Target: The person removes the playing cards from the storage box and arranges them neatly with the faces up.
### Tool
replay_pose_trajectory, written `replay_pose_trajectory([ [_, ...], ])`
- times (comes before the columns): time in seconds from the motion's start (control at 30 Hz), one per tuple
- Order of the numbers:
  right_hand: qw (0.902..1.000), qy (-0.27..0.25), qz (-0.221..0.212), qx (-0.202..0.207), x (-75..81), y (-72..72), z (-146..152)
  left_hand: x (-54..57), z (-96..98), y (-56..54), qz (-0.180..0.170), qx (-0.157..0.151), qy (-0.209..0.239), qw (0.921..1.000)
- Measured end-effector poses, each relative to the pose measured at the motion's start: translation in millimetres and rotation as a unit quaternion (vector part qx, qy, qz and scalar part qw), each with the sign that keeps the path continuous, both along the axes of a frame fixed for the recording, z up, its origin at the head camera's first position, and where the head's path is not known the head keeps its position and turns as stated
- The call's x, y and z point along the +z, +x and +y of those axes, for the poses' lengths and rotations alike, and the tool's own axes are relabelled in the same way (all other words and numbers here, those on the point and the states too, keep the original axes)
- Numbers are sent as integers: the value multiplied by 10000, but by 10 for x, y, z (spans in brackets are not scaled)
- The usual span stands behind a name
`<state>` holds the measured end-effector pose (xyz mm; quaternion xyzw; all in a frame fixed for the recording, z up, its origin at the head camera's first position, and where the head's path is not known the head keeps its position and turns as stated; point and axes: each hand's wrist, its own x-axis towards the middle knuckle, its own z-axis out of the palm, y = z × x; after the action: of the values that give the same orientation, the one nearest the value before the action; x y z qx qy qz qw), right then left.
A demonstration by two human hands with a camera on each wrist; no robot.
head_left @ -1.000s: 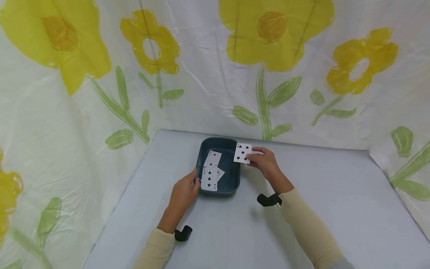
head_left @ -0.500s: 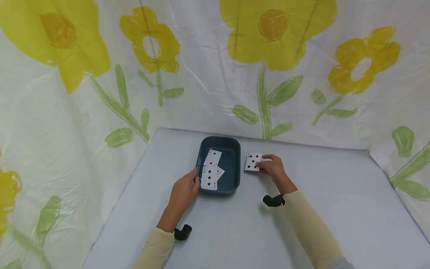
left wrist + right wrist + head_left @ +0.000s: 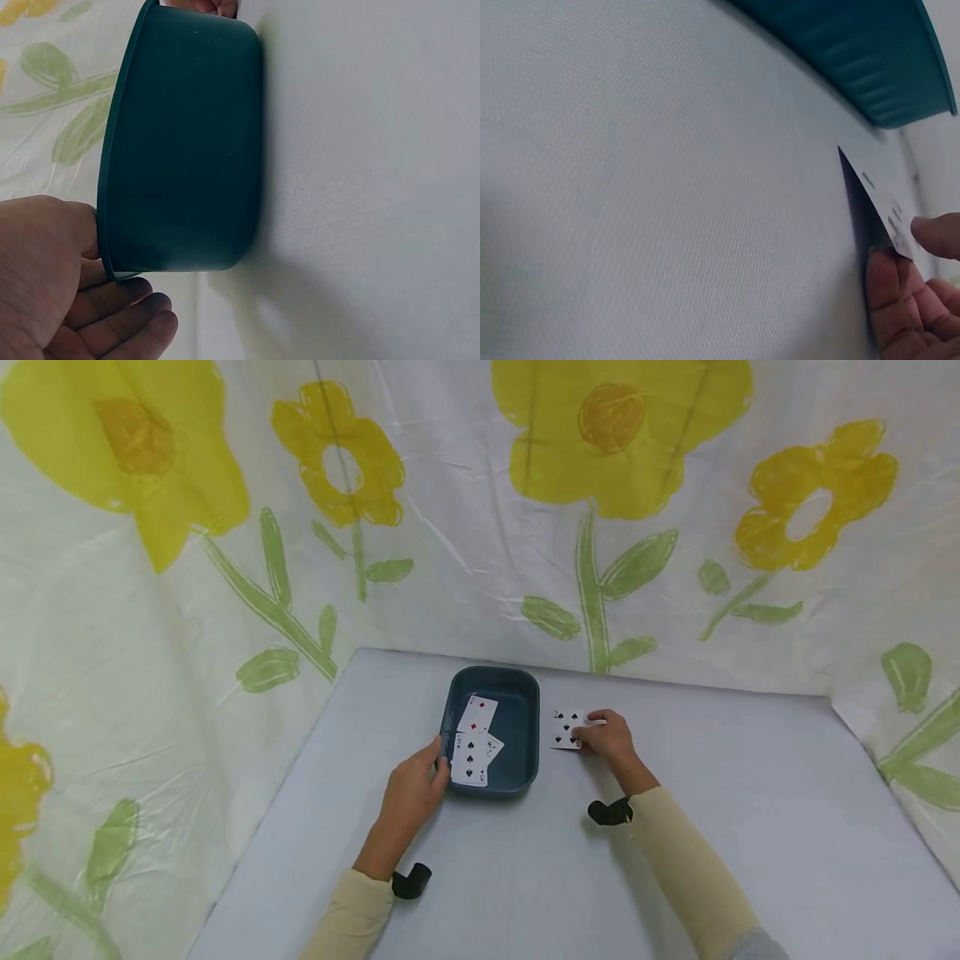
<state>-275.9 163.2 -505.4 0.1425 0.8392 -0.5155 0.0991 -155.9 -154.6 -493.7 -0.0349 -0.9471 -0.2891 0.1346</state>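
Observation:
My left hand (image 3: 411,789) grips the left rim of a dark teal plastic tub (image 3: 538,727); in the left wrist view the thumb and fingers straddle the rim of the tub (image 3: 184,142). Inside it, face up, lie a two of diamonds (image 3: 474,714), a three of spades (image 3: 470,762) and another card (image 3: 494,747), partly covered. Right of the tub, my right hand (image 3: 611,742) pinches a spades playing card (image 3: 565,723), face up. The right wrist view shows this card (image 3: 889,210) tilted close over the table, a fingertip under it and the thumb above.
The tub stands on a pale table (image 3: 510,877), near its back edge. A white curtain (image 3: 465,585) with yellow flowers hangs behind and at both sides. A black wrist device (image 3: 609,812) sits on the right wrist, another device (image 3: 412,881) on the left.
My right hand has moved from over the tub's right rim out to the right and down toward the table, carrying the spades card. The left hand keeps its hold on the tub.

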Motion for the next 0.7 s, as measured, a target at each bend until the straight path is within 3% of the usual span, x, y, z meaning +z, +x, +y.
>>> replay_pose_trajectory([
  [0.27,9990,361,200,180,61,37,27,15,0,0,-13,35,33,10000],
  [0.7,9994,259,114,220,66,96,102,7,-2,-9,12,12,-19,10000],
])
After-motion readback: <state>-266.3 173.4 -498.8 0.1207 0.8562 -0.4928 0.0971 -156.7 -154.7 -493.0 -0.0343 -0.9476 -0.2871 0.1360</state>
